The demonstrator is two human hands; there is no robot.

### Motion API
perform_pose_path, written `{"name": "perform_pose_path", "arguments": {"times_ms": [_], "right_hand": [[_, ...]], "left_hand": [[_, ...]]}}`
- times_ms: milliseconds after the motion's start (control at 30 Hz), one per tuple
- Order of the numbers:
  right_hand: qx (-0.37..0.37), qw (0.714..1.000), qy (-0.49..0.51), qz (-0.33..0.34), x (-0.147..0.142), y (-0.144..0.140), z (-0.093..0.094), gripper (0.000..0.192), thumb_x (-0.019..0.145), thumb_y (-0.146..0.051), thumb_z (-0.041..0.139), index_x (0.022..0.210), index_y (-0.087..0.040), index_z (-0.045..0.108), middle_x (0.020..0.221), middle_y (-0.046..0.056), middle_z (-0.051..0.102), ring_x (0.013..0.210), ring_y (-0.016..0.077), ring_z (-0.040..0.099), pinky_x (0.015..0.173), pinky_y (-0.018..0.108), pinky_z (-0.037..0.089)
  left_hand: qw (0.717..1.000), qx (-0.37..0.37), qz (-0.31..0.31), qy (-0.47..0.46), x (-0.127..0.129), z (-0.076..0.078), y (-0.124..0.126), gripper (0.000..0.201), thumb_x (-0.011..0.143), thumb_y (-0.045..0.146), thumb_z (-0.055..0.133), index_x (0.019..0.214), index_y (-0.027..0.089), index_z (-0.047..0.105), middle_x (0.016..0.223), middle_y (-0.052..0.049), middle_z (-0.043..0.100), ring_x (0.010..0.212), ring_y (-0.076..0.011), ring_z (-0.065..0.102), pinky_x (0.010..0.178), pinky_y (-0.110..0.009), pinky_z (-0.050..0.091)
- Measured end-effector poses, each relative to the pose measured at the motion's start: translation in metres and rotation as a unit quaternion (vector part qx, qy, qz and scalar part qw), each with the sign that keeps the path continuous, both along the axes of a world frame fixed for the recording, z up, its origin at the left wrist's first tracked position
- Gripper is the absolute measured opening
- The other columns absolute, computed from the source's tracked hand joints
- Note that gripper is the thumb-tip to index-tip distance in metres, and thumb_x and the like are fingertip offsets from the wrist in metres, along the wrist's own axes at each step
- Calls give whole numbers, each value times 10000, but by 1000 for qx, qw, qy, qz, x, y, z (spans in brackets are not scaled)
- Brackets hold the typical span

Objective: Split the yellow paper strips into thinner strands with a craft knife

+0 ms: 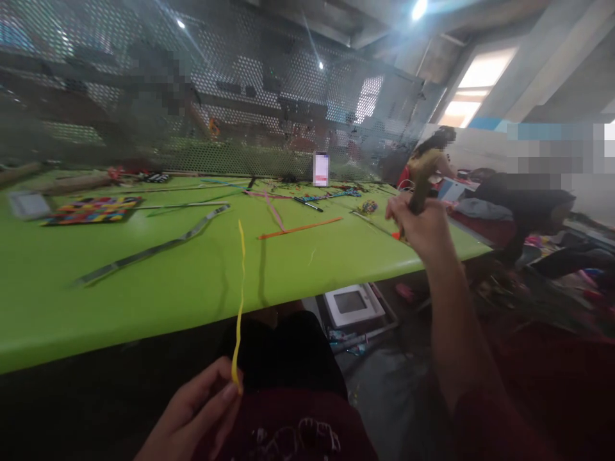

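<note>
My left hand (206,403), low and near my lap, pinches the lower end of a thin yellow strip (241,288) between thumb and fingers. The strip stands up from the pinch, slightly wavy, its top end free in front of the green table. Raised over the table's right part, my right hand (423,227) is closed around a thick olive-brown object (423,182) that sticks up above the fist; blur hides its kind. A small orange-red piece (396,235) shows just below that fist. On the table lie an orange strip (302,228) and a grey-green patterned strip (158,251).
The green table (168,307) ends at a perforated metal screen (269,115). A multicoloured woven piece (93,209), a pen (308,204), a lit phone (321,169) and a small colourful ball (369,206) are on it. Other people (432,150) sit at the right. A white-framed item (355,302) is below the table.
</note>
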State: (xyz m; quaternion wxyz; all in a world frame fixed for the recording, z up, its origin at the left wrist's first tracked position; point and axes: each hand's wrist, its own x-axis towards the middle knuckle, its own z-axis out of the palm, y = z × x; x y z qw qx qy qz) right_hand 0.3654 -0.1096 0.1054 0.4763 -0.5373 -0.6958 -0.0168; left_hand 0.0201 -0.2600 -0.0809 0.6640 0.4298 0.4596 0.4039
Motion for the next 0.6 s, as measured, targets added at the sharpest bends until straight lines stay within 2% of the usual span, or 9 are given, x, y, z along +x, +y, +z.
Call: {"name": "perform_pose_path", "arguments": {"times_ms": [100, 133, 233, 333, 467, 600], "right_hand": [[-27, 997, 0, 68, -39, -46, -36, 433, 965, -332, 500, 572, -166, 424, 535, -33, 382, 519, 74, 362, 528, 239, 299], [-42, 993, -19, 106, -52, -56, -47, 437, 972, -335, 495, 583, -170, 387, 547, -34, 357, 531, 78, 345, 529, 241, 284], [-92, 966, -80, 230, -91, -76, -78, 419, 980, -276, 490, 608, -168, 329, 576, -35, 349, 554, 78, 313, 556, 247, 249], [-88, 942, -100, 308, -122, -86, -102, 362, 950, -196, 507, 628, -161, 345, 606, -32, 389, 569, 78, 297, 572, 254, 224], [-40, 930, -124, 343, -146, -90, -120, 238, 853, -118, 501, 654, -163, 379, 654, -2, 441, 634, 104, 351, 603, 264, 231], [-16, 932, -149, 330, -156, -93, -126, 228, 880, -148, 445, 658, -164, 396, 665, 26, 474, 647, 124, 361, 607, 274, 234]], "left_hand": [[999, 43, -3, -3, 8, 18, 6, 341, 934, 424, 590, 716, 165, 547, 573, 35, 483, 500, -75, 400, 469, -172, 349], [998, 60, -15, -14, 11, 23, 8, 327, 960, 417, 551, 751, 165, 545, 564, 42, 470, 493, -71, 394, 472, -174, 341], [992, 113, -36, -48, 20, 36, 12, 295, 981, 417, 509, 814, 174, 518, 598, 46, 507, 465, -60, 416, 455, -175, 342], [993, 104, -33, -52, 24, 44, 13, 286, 982, 417, 504, 820, 182, 493, 601, 55, 505, 463, -56, 423, 450, -163, 364], [993, 106, -25, -48, 24, 52, 10, 274, 966, 416, 536, 829, 181, 513, 625, 62, 488, 461, -43, 430, 437, -147, 375], [993, 118, -15, -20, 20, 57, 8, 256, 968, 388, 549, 825, 176, 543, 634, 63, 484, 472, -28, 453, 439, -127, 363]]}}
